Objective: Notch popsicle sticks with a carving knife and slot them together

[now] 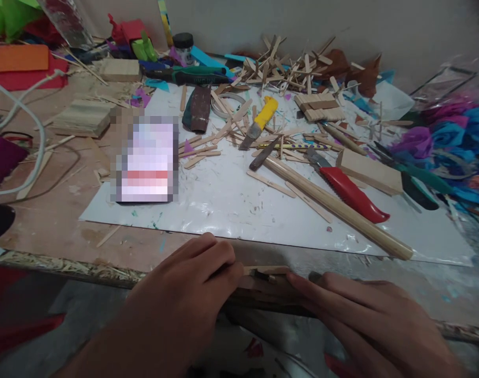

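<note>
At the table's near edge, both of my hands are on a small wooden piece [266, 285], with a pale flat stick along its top and a small dark bit on it. My left hand [200, 283] is closed at the left end, thumb and curled fingers pressed together there. On the other end, my right hand [365, 310] is closed, its index fingertip touching the end of the stick. The underside of the piece is in shadow, and my hands cover both its ends, so its full shape cannot be made out.
On a white sheet [224, 210] lie a hammer [337, 207], a red-handled folding saw [353, 194], a yellow cutter [265, 118], a wood block [369, 170] and many loose craft sticks [274, 63]. A blurred-out phone [148, 163] stands left; a white cable [40, 142] loops beyond it.
</note>
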Demonstrator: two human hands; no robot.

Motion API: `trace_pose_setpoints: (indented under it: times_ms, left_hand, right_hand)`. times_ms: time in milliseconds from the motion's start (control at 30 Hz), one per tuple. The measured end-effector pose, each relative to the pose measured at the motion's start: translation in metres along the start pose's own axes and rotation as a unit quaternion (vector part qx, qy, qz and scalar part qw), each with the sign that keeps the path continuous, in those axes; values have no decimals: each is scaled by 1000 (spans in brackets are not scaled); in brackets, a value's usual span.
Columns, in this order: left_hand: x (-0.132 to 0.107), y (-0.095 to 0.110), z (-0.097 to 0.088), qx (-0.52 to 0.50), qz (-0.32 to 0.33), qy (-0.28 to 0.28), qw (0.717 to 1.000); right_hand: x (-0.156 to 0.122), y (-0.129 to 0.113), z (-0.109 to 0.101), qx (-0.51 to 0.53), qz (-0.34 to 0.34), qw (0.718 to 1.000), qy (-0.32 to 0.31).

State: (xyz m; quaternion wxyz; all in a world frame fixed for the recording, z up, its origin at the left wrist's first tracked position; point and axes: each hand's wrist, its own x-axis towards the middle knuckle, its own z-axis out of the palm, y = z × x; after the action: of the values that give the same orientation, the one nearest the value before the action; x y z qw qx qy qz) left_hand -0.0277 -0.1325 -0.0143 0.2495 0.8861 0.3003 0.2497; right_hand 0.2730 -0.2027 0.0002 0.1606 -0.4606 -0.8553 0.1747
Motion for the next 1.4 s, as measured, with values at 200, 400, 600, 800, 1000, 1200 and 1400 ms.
trace_pose_setpoints:
  times_ms: [200,400,600,800,1000,1200,1400]
  left_hand:
    - [0,2,0,26,8,9,1000]
    - [3,4,-1,40,18,12,999]
    - [6,5,-2,25,-2,9,1000]
    - [2,2,-1,10,-17,12,1000]
    - [0,2,0,14,-12,12,1000]
    - [-1,1,0,12,-14,15,1000]
    - [-1,2,-1,10,-8,13,1000]
  right_hand:
    - [10,2,3,-65,-57,995,41]
    - [19,0,5,-139,-57,986,71]
    - [13,1,0,-14,-32,998,47]
    - [5,8,2,32,-3,999,38]
    - [2,6,2,9,-8,999,46]
    - [3,4,2,23,-7,999,36]
    - [8,3,0,18,-10,999,30]
